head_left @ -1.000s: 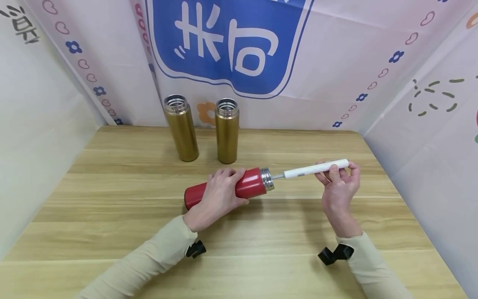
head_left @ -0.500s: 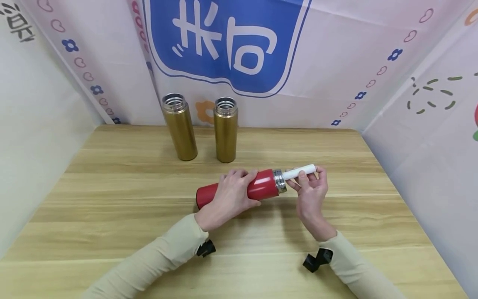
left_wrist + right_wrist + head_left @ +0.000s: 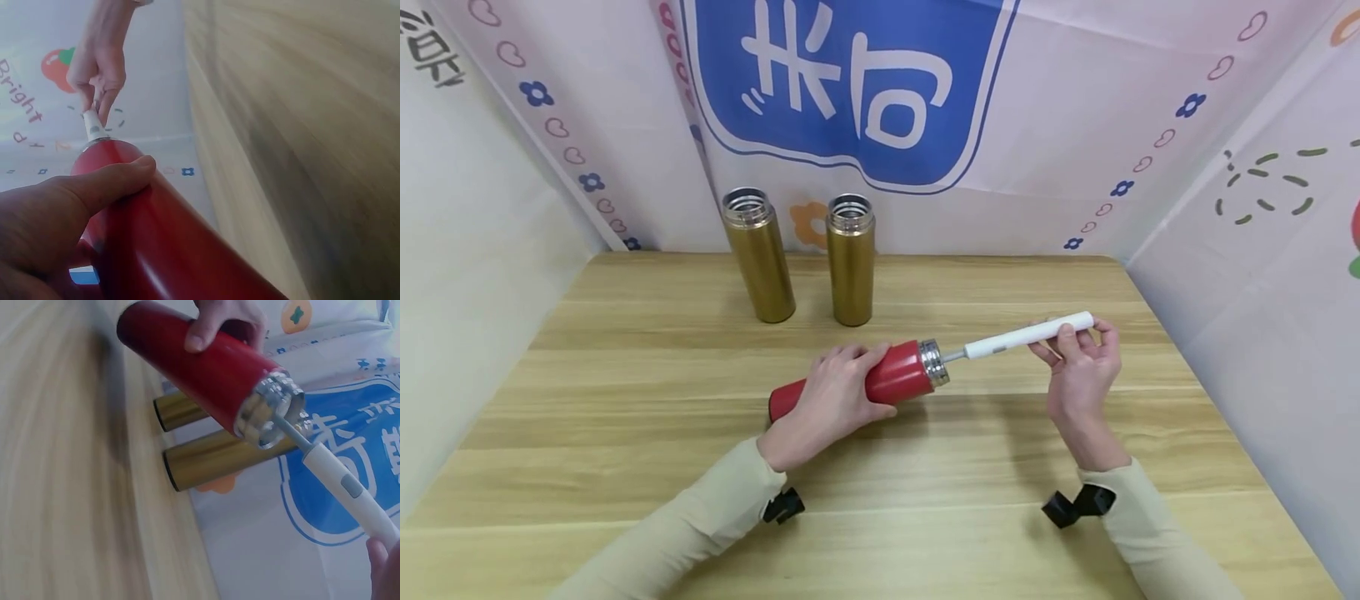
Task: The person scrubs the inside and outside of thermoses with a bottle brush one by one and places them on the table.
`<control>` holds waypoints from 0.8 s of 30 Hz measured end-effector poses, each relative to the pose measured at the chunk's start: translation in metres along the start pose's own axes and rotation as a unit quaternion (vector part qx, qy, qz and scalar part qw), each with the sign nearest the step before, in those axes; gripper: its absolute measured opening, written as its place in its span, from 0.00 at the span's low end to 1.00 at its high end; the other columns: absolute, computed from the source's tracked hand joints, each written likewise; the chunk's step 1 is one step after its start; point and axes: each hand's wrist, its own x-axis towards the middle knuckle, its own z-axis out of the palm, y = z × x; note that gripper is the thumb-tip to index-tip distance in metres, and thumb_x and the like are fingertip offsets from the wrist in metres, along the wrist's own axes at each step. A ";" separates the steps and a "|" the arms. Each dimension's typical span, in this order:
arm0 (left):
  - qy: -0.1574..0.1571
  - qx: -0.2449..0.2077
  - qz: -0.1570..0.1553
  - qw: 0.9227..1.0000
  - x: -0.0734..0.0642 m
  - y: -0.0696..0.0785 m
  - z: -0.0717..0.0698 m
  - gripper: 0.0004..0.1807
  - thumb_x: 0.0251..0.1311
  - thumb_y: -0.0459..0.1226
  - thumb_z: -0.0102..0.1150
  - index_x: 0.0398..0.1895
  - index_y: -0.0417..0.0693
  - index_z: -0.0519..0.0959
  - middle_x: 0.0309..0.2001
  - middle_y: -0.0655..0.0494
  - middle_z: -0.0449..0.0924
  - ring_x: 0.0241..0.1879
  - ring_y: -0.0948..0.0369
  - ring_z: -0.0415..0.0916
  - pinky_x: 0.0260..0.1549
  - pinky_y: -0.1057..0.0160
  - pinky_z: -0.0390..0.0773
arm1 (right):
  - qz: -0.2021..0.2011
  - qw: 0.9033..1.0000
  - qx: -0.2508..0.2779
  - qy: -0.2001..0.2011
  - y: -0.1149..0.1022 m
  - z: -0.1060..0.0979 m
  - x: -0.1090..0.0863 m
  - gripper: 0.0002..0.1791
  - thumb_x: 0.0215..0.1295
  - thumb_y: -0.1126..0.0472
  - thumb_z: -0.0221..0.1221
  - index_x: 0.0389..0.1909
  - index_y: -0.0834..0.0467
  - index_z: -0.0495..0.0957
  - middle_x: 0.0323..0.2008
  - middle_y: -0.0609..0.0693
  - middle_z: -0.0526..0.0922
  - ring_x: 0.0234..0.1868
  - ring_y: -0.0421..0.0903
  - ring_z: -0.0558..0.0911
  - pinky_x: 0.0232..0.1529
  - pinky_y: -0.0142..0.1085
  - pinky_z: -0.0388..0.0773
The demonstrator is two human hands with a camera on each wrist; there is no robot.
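Observation:
A red vacuum flask (image 3: 898,372) lies tilted above the wooden table, its silver threaded mouth pointing right. My left hand (image 3: 837,393) grips it around the middle, thumb on the near side. My right hand (image 3: 1081,379) pinches the far end of a white-handled bottle brush (image 3: 1022,338). In the right wrist view, the grey shaft of the brush (image 3: 340,481) runs into the flask's open mouth, and its head is hidden inside. From the left wrist, the red flask (image 3: 162,237) fills the foreground, with the right hand (image 3: 100,62) beyond its mouth.
Two gold flasks without lids, one on the left (image 3: 763,267) and one on the right (image 3: 852,279), stand upright behind the red one. A printed cloth backdrop (image 3: 1037,167) rises along the back edge of the wooden table (image 3: 955,517); white walls flank both sides.
The brush went deep into the red flask half a second ago and is now drawn back out to the right, its shaft showing again. The flask shifted right, then back left.

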 end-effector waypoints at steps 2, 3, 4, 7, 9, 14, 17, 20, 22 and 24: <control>0.002 -0.001 -0.001 1.000 -0.002 -0.001 -0.001 0.44 0.37 0.49 0.77 0.62 0.53 0.71 0.52 0.46 0.77 0.49 0.48 0.74 0.50 0.44 0.74 | -0.005 1.000 0.002 0.002 -0.004 -0.002 0.003 0.11 0.61 0.70 0.57 0.39 0.63 0.64 0.28 0.58 0.79 0.29 0.52 0.87 0.31 0.39 0.83; 0.003 -0.001 -0.003 1.000 -0.003 -0.002 -0.002 0.44 0.36 0.48 0.77 0.62 0.53 0.71 0.52 0.46 0.77 0.49 0.48 0.74 0.50 0.44 0.74 | -0.007 1.000 0.005 0.004 -0.006 -0.003 0.004 0.10 0.61 0.70 0.57 0.39 0.63 0.64 0.28 0.58 0.79 0.29 0.53 0.87 0.31 0.39 0.83; 0.003 0.000 -0.006 1.000 -0.004 -0.003 -0.002 0.44 0.36 0.48 0.77 0.62 0.53 0.71 0.52 0.46 0.77 0.50 0.48 0.74 0.50 0.44 0.74 | -0.008 1.000 0.007 0.006 -0.008 -0.004 0.005 0.10 0.61 0.71 0.57 0.39 0.63 0.64 0.28 0.58 0.79 0.29 0.53 0.87 0.32 0.40 0.83; 0.001 0.005 -0.008 1.000 -0.006 -0.006 -0.001 0.44 0.36 0.48 0.77 0.62 0.54 0.71 0.53 0.46 0.77 0.50 0.48 0.74 0.49 0.44 0.75 | -0.004 1.000 0.012 0.012 -0.011 -0.007 0.007 0.11 0.61 0.71 0.57 0.38 0.64 0.64 0.28 0.58 0.79 0.29 0.53 0.87 0.32 0.41 0.83; 0.000 0.007 -0.007 1.000 -0.007 -0.008 -0.001 0.44 0.37 0.48 0.77 0.62 0.54 0.71 0.52 0.46 0.77 0.50 0.48 0.74 0.49 0.44 0.75 | -0.005 1.000 0.009 0.018 -0.012 -0.008 0.008 0.10 0.61 0.71 0.57 0.38 0.63 0.64 0.27 0.58 0.78 0.29 0.52 0.87 0.32 0.41 0.83; 0.008 0.006 0.000 1.000 -0.007 -0.009 -0.002 0.44 0.36 0.48 0.77 0.62 0.53 0.71 0.52 0.45 0.78 0.49 0.48 0.74 0.48 0.43 0.75 | -0.009 0.999 0.020 0.028 -0.015 -0.007 0.012 0.12 0.59 0.71 0.58 0.37 0.63 0.64 0.26 0.58 0.78 0.28 0.53 0.87 0.31 0.41 0.83; 0.009 0.005 0.001 1.000 -0.006 -0.009 -0.003 0.44 0.36 0.48 0.78 0.62 0.52 0.71 0.52 0.45 0.78 0.49 0.48 0.74 0.49 0.43 0.75 | -0.004 0.999 0.031 0.031 -0.015 -0.006 0.012 0.13 0.58 0.72 0.59 0.38 0.63 0.64 0.27 0.59 0.77 0.27 0.54 0.86 0.31 0.43 0.83; 0.013 0.005 0.001 1.000 -0.005 -0.008 -0.004 0.44 0.35 0.48 0.78 0.62 0.51 0.72 0.51 0.45 0.78 0.49 0.48 0.74 0.49 0.43 0.75 | 0.004 0.999 0.023 0.032 -0.013 -0.005 0.010 0.11 0.61 0.71 0.56 0.39 0.62 0.64 0.28 0.58 0.76 0.28 0.53 0.86 0.31 0.42 0.83; 0.017 0.004 0.003 1.000 -0.003 -0.007 -0.003 0.44 0.35 0.48 0.78 0.61 0.51 0.72 0.51 0.45 0.78 0.49 0.47 0.74 0.49 0.43 0.75 | 0.007 0.999 0.019 0.037 -0.010 -0.005 0.009 0.09 0.62 0.70 0.55 0.39 0.61 0.64 0.29 0.57 0.75 0.28 0.53 0.86 0.32 0.41 0.83; 0.019 0.003 0.004 1.000 -0.002 -0.006 -0.002 0.43 0.34 0.48 0.78 0.60 0.51 0.73 0.51 0.44 0.78 0.49 0.47 0.74 0.49 0.42 0.75 | 0.006 0.999 0.014 0.043 -0.008 -0.004 0.008 0.09 0.63 0.70 0.54 0.39 0.61 0.64 0.29 0.57 0.74 0.28 0.53 0.86 0.32 0.41 0.83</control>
